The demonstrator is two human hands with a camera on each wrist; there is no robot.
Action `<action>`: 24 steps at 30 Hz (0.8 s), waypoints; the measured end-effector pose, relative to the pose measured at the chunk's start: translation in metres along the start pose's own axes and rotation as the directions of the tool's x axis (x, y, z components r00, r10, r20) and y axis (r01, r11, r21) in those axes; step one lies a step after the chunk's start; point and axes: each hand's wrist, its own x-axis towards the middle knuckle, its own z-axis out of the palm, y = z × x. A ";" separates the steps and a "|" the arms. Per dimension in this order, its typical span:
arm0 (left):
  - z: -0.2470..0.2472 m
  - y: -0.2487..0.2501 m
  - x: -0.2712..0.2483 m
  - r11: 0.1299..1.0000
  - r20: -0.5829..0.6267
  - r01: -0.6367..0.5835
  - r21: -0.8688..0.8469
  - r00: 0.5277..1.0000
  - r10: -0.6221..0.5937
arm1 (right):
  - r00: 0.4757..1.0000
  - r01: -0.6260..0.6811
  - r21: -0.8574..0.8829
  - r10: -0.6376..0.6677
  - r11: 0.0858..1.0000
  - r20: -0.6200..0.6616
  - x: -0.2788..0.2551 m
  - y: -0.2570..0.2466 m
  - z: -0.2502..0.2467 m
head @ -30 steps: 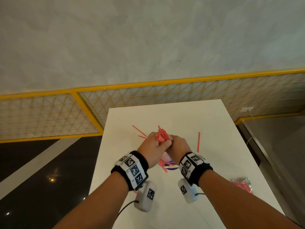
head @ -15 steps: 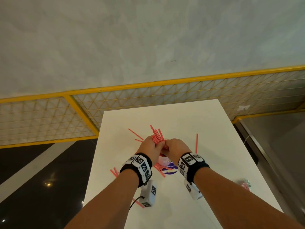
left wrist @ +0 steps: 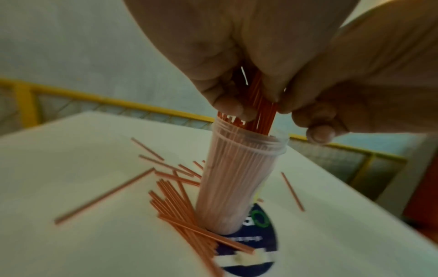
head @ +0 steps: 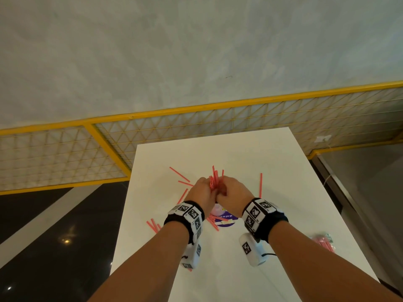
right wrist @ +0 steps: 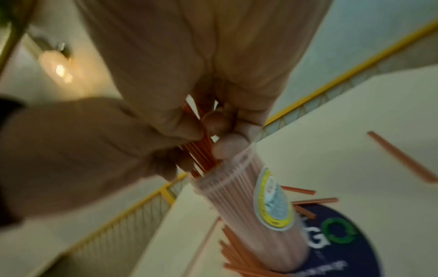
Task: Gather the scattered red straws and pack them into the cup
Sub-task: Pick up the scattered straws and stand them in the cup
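A tall clear plastic cup [left wrist: 237,178] packed with red straws stands upright on a dark blue round sticker [left wrist: 258,241]. Directly above its mouth, my left hand [head: 206,189] and right hand [head: 229,190] together grip a bundle of red straws [head: 214,178], nearly upright. The bundle's lower ends [left wrist: 260,110] reach into the cup's mouth. From the right wrist the same bundle [right wrist: 201,151] enters the cup [right wrist: 255,215]. Loose straws lie on the white table [head: 272,171]: a pile [left wrist: 180,202] at the cup's base, a few [head: 178,174] beyond the hands, one [head: 260,185] at the right.
A packet of red straws [head: 322,243] lies near the table's right edge. More loose straws [head: 152,225] lie by the left edge. A yellow-framed mesh fence [head: 196,127] runs behind the table, with dark floor [head: 54,225] to the left.
The bundle has turned from leaning left to nearly upright over the cup. Both hands still grip it together and have shifted only slightly.
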 end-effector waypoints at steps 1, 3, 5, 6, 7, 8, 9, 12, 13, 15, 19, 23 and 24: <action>0.000 0.000 0.001 0.999 -0.010 0.010 -0.040 1.000 -0.011 | 1.000 0.002 0.070 -0.001 0.998 -0.008 -0.003 -0.003 -0.003; 0.000 -0.002 -0.002 0.995 -0.030 0.038 -0.094 0.999 -0.041 | 0.999 0.018 0.140 -0.014 0.990 -0.033 -0.008 -0.008 -0.007; 0.001 -0.005 -0.003 0.992 -0.019 0.054 -0.111 0.998 -0.056 | 0.997 0.037 0.106 -0.029 0.994 -0.069 -0.011 -0.009 -0.009; 0.001 -0.006 -0.003 0.995 -0.006 0.049 -0.088 0.999 -0.049 | 0.996 0.044 0.052 -0.040 0.998 -0.080 -0.011 -0.008 -0.009; 0.002 -0.006 -0.001 0.999 0.006 0.035 -0.022 0.999 -0.035 | 0.995 0.050 0.009 -0.049 0.999 -0.088 -0.011 -0.006 -0.008; 0.003 -0.006 0.001 0.998 0.016 0.023 0.060 1.000 -0.024 | 0.994 0.052 -0.021 -0.054 0.998 -0.092 -0.011 -0.005 -0.007; 0.004 -0.007 0.003 0.993 0.016 0.010 0.120 1.000 -0.012 | 0.993 0.057 -0.038 -0.061 0.998 -0.097 -0.010 -0.001 -0.006; 0.009 -0.008 0.003 0.992 0.010 0.019 0.122 1.000 -0.020 | 0.995 0.038 -0.061 -0.043 0.997 -0.088 -0.009 0.007 -0.002; 0.012 -0.010 0.002 0.995 -0.001 0.034 0.090 0.999 -0.034 | 0.996 0.038 -0.092 -0.046 0.995 -0.080 -0.008 0.008 -0.001; 0.015 -0.011 0.001 0.998 -0.009 0.052 0.022 0.999 -0.052 | 0.996 0.048 -0.174 -0.060 0.983 -0.062 -0.008 0.007 0.000; 0.016 -0.009 0.001 0.999 -0.014 0.016 -0.049 1.000 -0.017 | 0.999 0.032 -0.312 -0.036 0.950 -0.007 -0.006 0.004 0.001; 0.018 -0.018 -0.004 0.989 -0.010 0.035 -0.141 0.999 -0.036 | 0.999 -0.016 -0.367 0.029 0.930 0.031 -0.005 0.003 0.003; 0.020 -0.021 -0.006 0.988 -0.001 0.019 -0.156 1.000 -0.019 | 0.998 -0.028 -0.383 0.046 0.923 0.037 -0.005 0.004 0.005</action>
